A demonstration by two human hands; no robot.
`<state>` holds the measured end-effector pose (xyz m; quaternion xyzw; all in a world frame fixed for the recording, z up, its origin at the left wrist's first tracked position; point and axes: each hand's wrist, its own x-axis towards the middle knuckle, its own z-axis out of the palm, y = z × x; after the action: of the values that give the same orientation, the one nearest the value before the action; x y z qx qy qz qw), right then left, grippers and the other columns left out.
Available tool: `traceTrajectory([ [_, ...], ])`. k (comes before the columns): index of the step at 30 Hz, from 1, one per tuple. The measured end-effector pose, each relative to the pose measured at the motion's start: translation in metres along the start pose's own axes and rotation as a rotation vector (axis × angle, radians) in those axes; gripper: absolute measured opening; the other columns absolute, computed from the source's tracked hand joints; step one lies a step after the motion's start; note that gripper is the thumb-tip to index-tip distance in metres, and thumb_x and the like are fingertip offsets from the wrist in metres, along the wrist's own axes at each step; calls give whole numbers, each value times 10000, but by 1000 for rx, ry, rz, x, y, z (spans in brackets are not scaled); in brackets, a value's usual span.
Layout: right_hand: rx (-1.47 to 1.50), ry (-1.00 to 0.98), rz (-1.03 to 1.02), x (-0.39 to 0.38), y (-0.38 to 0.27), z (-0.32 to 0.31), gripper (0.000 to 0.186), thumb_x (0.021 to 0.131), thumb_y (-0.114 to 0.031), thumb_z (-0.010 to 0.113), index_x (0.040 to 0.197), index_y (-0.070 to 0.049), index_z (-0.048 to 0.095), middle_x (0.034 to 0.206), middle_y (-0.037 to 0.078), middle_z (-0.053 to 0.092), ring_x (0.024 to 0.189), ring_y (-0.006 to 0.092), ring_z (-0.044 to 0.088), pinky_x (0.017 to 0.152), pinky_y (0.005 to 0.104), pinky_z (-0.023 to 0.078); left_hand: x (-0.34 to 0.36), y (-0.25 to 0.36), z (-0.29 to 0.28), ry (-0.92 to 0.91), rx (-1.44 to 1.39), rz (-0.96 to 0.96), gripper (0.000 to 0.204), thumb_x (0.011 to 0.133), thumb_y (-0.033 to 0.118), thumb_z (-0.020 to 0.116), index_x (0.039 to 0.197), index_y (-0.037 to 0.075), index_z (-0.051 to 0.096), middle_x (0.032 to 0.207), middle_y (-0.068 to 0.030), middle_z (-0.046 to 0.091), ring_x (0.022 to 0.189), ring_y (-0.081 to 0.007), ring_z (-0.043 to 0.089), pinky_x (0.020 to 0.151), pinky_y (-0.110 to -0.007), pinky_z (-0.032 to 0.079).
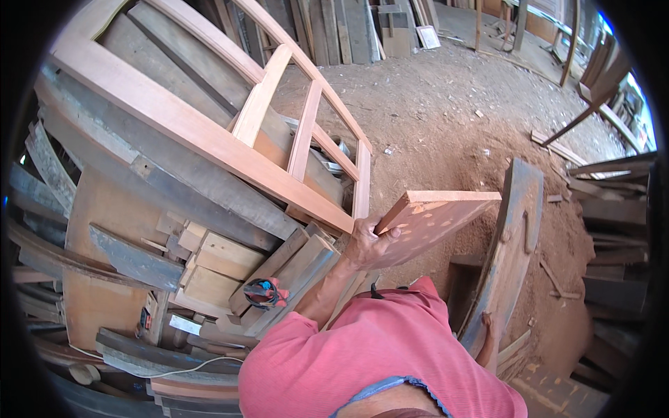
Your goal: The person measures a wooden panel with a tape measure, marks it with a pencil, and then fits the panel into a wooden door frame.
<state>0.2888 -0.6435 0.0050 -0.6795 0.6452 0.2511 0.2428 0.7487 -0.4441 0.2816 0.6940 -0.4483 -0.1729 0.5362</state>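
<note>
My left hand is closed round the left edge of a reddish-brown wooden board. The board is tilted, with a pale cut edge uppermost and light patches over its face. To its right stands a long, worn, greyish wooden beam with a slot in its surface. Low beside that beam is my right hand, small in the view and close to the beam's edge. Its fingers are mostly hidden, so whether it grips the beam does not show.
A pale pinkish wooden frame with crossbars leans over stacked planks at the upper left. A red and black power tool lies on timber near my left forearm. Sawdust covers the ground ahead. More timber is piled along the right.
</note>
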Motion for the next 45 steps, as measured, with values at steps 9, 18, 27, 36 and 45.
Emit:
traceTrajectory([
  [9, 1115, -77, -967, -22, -259, -153, 746, 935, -536, 575, 1427, -3, 400, 1366, 184, 506, 1276, 290, 499, 1068, 451, 390, 39, -38, -23, 109, 58, -102, 398, 882, 336, 738, 978, -39, 648, 767, -97, 676, 722, -121, 621, 633, -288, 484],
  [18, 1494, -704, -1143, 71, -480, -245, 466, 924, -389, 687, 1135, 15, 591, 1068, 80, 664, 1002, 190, 633, 943, 374, 484, 109, -92, -27, 386, 45, -229, 383, 871, 362, 740, 950, 1, 642, 662, -101, 599, 613, -154, 556, 593, -321, 458],
  [27, 1228, -716, -1309, 84, -629, -332, 370, 902, -373, 716, 992, -23, 637, 890, 9, 645, 807, 111, 591, 748, 286, 481, 173, -119, -15, 838, -157, -299, 408, 916, 344, 703, 1078, -14, 592, 912, -79, 649, 838, -120, 582, 721, -294, 484],
  [36, 766, -629, -1509, 6, -725, -324, 476, 836, -483, 763, 972, -37, 663, 809, -6, 628, 703, 95, 555, 629, 279, 454, 116, -171, -47, 1696, -632, -74, 543, 1044, 517, 351, 1325, 70, 478, 1070, -82, 653, 919, -162, 599, 855, -319, 460],
  [45, 678, -652, -1666, 0, -781, -288, 305, 921, -384, 703, 994, -95, 642, 857, -29, 638, 732, 72, 575, 648, 248, 481, 16, -307, 71, 1455, -887, -1064, 536, 966, 513, 518, 1272, 73, 525, 1084, -129, 652, 845, -167, 601, 760, -315, 490],
])
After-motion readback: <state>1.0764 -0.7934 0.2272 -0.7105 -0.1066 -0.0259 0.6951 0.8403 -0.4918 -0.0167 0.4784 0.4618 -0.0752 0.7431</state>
